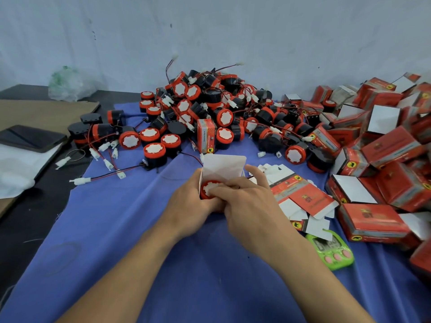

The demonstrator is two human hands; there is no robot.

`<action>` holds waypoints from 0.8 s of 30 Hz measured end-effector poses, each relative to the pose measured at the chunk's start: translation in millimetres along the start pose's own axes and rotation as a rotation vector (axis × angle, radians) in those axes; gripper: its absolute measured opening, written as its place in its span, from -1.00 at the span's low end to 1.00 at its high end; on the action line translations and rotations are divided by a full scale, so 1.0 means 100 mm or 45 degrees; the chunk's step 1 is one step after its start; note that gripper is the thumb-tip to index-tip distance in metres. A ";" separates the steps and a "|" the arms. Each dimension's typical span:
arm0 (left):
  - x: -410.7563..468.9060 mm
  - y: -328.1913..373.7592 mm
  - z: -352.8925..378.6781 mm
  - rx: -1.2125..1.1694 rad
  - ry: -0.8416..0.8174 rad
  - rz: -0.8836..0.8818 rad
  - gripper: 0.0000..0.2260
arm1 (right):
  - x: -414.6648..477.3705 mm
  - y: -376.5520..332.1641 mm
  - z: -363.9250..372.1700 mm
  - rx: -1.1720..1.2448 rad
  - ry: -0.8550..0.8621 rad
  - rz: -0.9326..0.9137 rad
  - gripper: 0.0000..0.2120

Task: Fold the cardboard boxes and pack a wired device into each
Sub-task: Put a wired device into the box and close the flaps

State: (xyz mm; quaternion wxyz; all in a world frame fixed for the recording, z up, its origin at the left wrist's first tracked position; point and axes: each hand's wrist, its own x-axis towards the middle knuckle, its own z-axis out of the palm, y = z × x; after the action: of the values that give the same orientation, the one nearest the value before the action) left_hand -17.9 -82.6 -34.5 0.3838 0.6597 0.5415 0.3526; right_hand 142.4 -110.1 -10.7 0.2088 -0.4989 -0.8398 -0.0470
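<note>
1. Head view: the left hand (189, 199) wraps its curled fingers round a small cardboard box (224, 167), held just above the blue cloth (116, 229) on the desk.
2. A wired device (210, 188) sits in the box's open mouth with its white face towards the camera.
3. The right hand (247, 201) lays its thumb and fingers on that face. I cannot tell whether they pinch it or only push.
4. The box's top flap stands upright on the far side of the device, away from both hands. Closing it would likely mean folding it towards the person, and the right hand's raised forefinger is nearer to it.
5. The heap of loose devices (210, 108) lies beyond, and the flat box blanks (300, 201) lie just right.
</note>
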 end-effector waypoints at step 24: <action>0.07 0.03 0.12 -0.166 0.126 -0.184 -0.62 | -0.08 -0.03 -0.18 0.111 0.148 0.223 -0.87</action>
State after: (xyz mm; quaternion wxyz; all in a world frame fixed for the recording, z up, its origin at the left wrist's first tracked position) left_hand -5.0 -77.3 -36.4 0.4230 0.5743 0.5820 0.3906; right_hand 148.9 -123.3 2.3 0.2818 -0.5573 -0.7807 -0.0209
